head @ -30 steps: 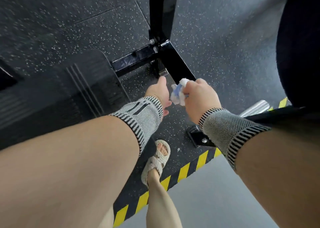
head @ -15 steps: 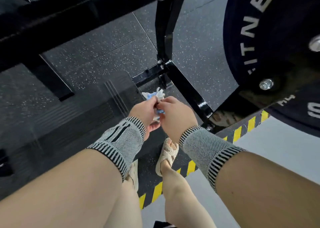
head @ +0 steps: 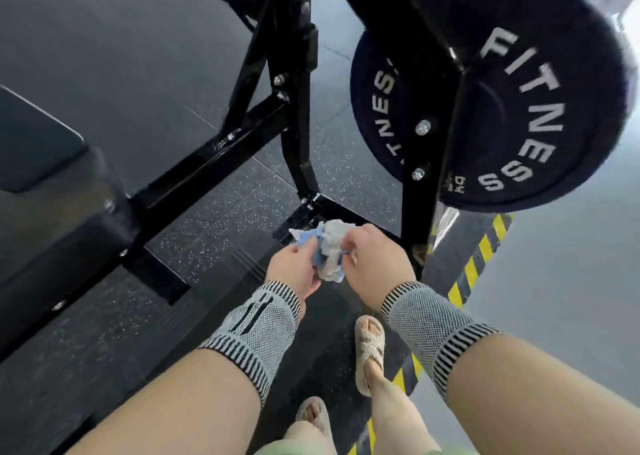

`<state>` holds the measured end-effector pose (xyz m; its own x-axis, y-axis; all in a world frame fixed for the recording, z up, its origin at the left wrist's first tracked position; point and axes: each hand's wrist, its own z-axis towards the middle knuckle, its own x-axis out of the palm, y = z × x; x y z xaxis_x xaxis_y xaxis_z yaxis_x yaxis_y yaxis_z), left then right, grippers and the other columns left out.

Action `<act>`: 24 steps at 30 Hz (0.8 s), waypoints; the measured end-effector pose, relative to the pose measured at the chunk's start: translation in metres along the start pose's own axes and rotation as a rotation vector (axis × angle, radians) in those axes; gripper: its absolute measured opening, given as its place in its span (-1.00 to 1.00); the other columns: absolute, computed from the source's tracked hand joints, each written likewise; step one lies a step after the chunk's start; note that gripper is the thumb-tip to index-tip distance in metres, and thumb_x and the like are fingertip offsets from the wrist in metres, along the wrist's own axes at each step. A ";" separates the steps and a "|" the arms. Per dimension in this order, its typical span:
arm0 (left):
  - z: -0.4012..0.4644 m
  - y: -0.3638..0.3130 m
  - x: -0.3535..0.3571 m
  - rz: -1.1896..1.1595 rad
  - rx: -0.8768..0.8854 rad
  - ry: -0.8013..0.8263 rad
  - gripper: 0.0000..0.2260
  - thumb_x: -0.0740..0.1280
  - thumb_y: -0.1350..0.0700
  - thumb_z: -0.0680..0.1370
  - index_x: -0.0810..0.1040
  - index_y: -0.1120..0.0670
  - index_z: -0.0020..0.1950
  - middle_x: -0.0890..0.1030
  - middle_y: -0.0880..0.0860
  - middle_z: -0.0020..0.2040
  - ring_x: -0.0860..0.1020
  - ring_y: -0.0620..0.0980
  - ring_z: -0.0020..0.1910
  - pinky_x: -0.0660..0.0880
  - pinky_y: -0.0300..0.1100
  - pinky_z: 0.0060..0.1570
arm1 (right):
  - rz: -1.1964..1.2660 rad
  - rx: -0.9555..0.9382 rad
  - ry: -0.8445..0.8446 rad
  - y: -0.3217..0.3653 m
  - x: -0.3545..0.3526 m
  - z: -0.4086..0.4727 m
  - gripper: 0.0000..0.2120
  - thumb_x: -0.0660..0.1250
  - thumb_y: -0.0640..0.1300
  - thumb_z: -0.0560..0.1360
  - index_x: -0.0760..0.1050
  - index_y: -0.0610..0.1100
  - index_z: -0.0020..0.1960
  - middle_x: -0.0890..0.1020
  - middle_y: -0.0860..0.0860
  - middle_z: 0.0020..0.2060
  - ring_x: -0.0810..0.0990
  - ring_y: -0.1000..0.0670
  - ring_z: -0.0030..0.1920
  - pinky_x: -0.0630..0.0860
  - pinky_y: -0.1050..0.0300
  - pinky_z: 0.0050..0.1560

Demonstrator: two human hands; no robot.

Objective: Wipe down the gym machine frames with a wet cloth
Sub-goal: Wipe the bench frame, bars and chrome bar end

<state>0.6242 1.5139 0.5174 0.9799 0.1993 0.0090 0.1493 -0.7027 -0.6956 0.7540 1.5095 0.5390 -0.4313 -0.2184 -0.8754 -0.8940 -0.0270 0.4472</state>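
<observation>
My left hand (head: 300,264), apart from the cloth (head: 327,250) a second ago, now grips it together with my right hand (head: 375,264), and the cloth is bunched larger between them. My view tilts upward: weight plates (head: 540,108) and frame uprights (head: 298,108) enter, and both sandals (head: 370,347) appear.

Brightness: even daylight, bright on the pale floor (head: 571,281) at right, dim over the black mat (head: 104,56) at left.
Glare: white streaks on the glossy frame (head: 214,153) and its bolts.
Shadows: soft, none hard-edged.
Blur: plate (head: 540,108) rim smeared at top right; mat speckle soft at left.
Distortion: wide-angle bend; forearms swell at the bottom edge.
Focus: cloth (head: 329,247) fairly sharp.
</observation>
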 end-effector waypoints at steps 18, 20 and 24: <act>-0.165 -0.062 0.133 0.351 0.450 0.355 -0.94 0.38 0.15 0.53 0.58 0.11 -0.12 0.64 0.21 -0.14 0.57 0.04 -0.22 0.59 -0.05 -0.18 | 0.100 0.131 -0.443 -0.069 -0.182 -0.112 -0.83 0.33 -0.04 0.48 0.36 -0.02 -0.22 0.43 0.08 -0.22 0.53 -0.04 -0.13 0.37 0.17 -0.16; -0.171 -0.068 0.157 0.353 0.511 0.292 -0.90 0.40 0.10 0.49 0.61 0.10 -0.18 0.63 0.25 -0.18 0.52 0.06 -0.27 0.56 0.07 -0.20 | 0.092 0.120 -0.483 -0.090 -0.200 -0.115 -0.88 0.32 -0.06 0.49 0.41 -0.04 -0.17 0.42 0.08 -0.17 0.53 -0.05 -0.11 0.42 0.15 -0.11; -0.177 -0.072 0.224 0.284 0.596 0.206 -0.88 0.40 0.12 0.51 0.56 0.12 -0.19 0.64 0.12 -0.18 0.57 0.05 -0.19 0.56 0.00 -0.06 | 0.131 0.126 -0.571 -0.152 -0.237 -0.125 -0.86 0.34 -0.08 0.47 0.42 -0.07 -0.22 0.38 0.08 -0.15 0.46 -0.01 -0.22 0.43 0.17 -0.14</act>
<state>0.8565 1.4877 0.6968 0.9842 -0.1123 -0.1367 -0.1573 -0.2016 -0.9667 1.0071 1.4431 0.7019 -0.5047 0.3477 -0.7902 -0.8213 0.0886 0.5635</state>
